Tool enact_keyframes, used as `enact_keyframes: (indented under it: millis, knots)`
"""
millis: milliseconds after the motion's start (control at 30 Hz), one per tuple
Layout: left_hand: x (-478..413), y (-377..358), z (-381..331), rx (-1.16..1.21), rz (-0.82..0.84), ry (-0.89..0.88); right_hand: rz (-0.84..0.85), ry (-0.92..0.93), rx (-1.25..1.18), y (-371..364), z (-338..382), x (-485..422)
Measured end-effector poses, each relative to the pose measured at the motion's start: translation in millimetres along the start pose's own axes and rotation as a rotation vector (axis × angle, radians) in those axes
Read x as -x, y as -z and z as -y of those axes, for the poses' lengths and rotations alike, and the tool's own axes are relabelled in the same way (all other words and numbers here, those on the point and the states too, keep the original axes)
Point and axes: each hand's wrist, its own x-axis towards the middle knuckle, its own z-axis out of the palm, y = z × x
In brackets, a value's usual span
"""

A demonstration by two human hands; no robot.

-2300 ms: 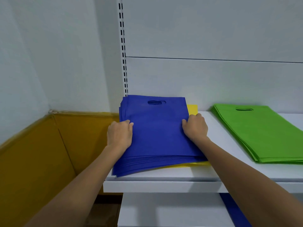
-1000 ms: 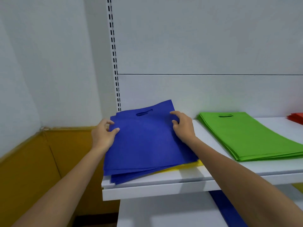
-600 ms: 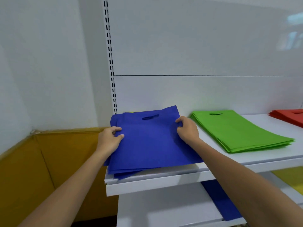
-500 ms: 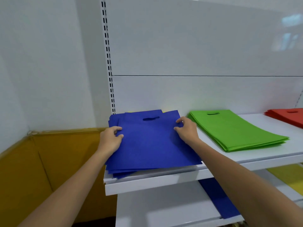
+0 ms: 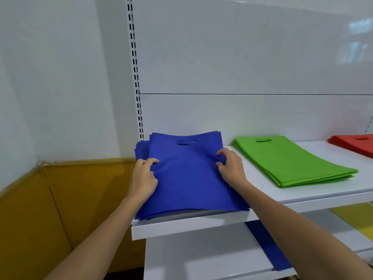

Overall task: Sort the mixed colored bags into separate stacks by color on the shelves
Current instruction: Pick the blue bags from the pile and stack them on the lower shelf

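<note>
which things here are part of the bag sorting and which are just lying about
Part of the job:
blue bags, gripped by left hand and right hand
green bags
red bags
top shelf
lower blue bag and yellow bags on the lower shelf

Just there:
brown cardboard panel
slotted upright

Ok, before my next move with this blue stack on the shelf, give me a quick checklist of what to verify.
1. Left hand holds the blue stack at its left edge: ok.
2. Right hand holds its right edge: ok.
3. Blue stack squared up: not ok, lower bags jut out at the back left.
4. No other colour hidden under the blue: cannot tell.
5. Green stack lies apart from the blue: ok.
</note>
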Motion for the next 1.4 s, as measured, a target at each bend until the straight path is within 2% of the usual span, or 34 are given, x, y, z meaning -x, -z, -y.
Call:
enact_keyframes:
  millis: [167,333,567,733,833,967,1167,1400]
  knots:
    - [-6,7,2,0.109,-0.046,0.072,-0.077,0.080,-0.032,6,8,-4]
    - [-13,20,-2,0.238,-0.134,0.171,-0.056,0.114,-0.052,15,22,-12]
    - [-12,34,-1,0.110,-0.147,0.014,-0.088,0.177,-0.008,12,31,-13]
    - [-8,35,-6,0.078,-0.008,-0.019,-0.131,0.125,-0.065,21,28,-13]
    - [-11,27,-14,0.167,0.034,0.023,-0.184,0.114,-0.031,37,22,-7]
    - [-14,7,-53,0.428,-0.021,0.136,-0.263,0.042,0.037,76,-2,10]
    - [14,-62,-148,0.356,0.184,-0.237,-0.373,-0.210,0.232,171,-71,69]
    - [91,-155,-271,0.407,0.479,-0.572,-0.542,-0.485,0.392,301,-132,176]
